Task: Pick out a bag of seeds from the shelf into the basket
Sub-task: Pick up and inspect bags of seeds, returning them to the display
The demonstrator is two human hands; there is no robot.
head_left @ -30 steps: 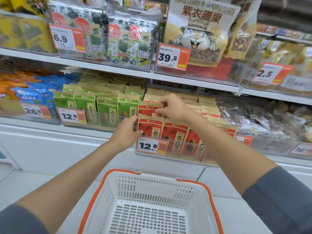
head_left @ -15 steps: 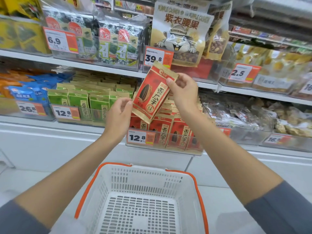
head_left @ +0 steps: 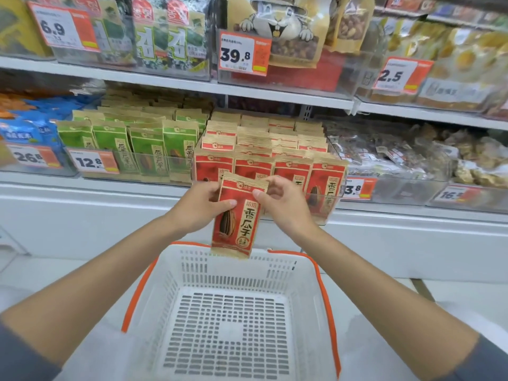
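The shelf (head_left: 176, 86) is seen beyond the basket (head_left: 233, 273), and one basket is counted, white with an orange rim. Behind the basket's far wall, four red bags (head_left: 291, 174) are counted in the front row of their tray. Four green bags (head_left: 148, 152) are counted in the front row to the left of them. A single bag of seeds (head_left: 239, 221) is held upright above the basket's far rim; whether its lower edge touches the rim cannot be told. It is held near its top between two grips. The left grip (head_left: 198, 207) is curled round the bag's left edge, with the thumb laid across the front. The right grip (head_left: 283, 204) is narrowly closed, pinching the top right corner.
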